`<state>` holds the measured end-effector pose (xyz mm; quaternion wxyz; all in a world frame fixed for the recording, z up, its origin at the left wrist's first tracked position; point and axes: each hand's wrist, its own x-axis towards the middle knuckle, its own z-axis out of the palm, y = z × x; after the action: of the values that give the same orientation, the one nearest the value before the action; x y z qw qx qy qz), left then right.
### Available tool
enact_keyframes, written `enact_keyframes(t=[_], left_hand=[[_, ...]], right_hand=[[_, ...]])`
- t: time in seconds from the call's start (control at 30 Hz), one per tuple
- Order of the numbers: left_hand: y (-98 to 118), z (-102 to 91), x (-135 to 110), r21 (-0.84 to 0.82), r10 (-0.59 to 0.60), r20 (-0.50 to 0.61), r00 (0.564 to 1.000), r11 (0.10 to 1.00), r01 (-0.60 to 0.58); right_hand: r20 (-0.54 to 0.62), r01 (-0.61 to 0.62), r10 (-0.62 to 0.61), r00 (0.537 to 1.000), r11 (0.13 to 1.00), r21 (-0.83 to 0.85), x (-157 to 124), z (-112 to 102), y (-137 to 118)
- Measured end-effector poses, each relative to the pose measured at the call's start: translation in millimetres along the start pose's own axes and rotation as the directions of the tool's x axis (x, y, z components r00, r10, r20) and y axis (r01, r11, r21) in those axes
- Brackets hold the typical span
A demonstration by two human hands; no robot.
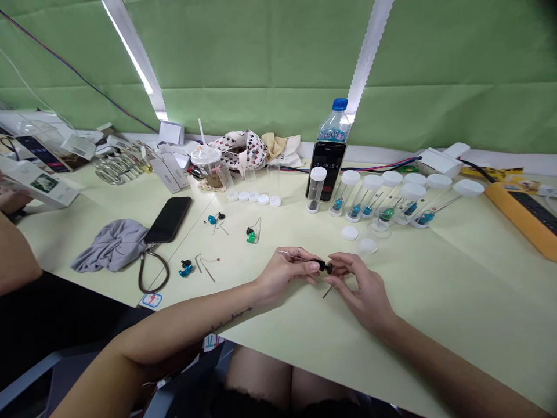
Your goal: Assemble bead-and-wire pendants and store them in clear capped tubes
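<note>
Both my hands meet over the pale green table (435, 302), pinching one small black part (325, 266) between them. My left hand (289, 271) grips it from the left and also has a thin metal pin (288, 253) lying across its fingers. My right hand (359, 284) pinches the same black part from the right, with another thin pin (327, 292) sticking out below its fingers. Loose small parts lie to the left: a green one (251, 235), a blue one (212, 219) and a blue-black one (186, 268), with bent pins beside them.
A row of clear capped tubes (378, 200) lies behind my hands, and two loose white caps (350, 233). A propped phone (325, 169) shows a timer, with a water bottle (334, 123) behind it. A black phone (169, 218) and grey cloth (111, 244) lie left. Another person's arm (15, 255) is at far left.
</note>
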<state>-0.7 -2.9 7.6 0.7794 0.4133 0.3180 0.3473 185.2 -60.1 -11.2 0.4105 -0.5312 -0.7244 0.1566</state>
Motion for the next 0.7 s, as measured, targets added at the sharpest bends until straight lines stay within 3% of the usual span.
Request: enact_keyframes(t=[0.27,0.53,0.7], left_hand=[[-0.2,0.7,-0.7,0.011,0.002,0.009,1.0,1.0,-0.002],[-3.2,-1.4,0.8,0.018,0.017,0.043,0.999,1.0,-0.018],[-3.2,-1.2,0.6,0.021,0.014,0.037,0.999,1.0,-0.015]], right_hand=[[-0.06,0.143,-0.147,0.987,0.988,-0.063,2.2,1.1,-1.4],[-0.051,0.136,-0.137,0.989,0.99,-0.023,1.3,-0.1,-2.3],[-0.005,0.051,-0.051,0.999,0.999,-0.014,1.3,-1.6,-4.8]])
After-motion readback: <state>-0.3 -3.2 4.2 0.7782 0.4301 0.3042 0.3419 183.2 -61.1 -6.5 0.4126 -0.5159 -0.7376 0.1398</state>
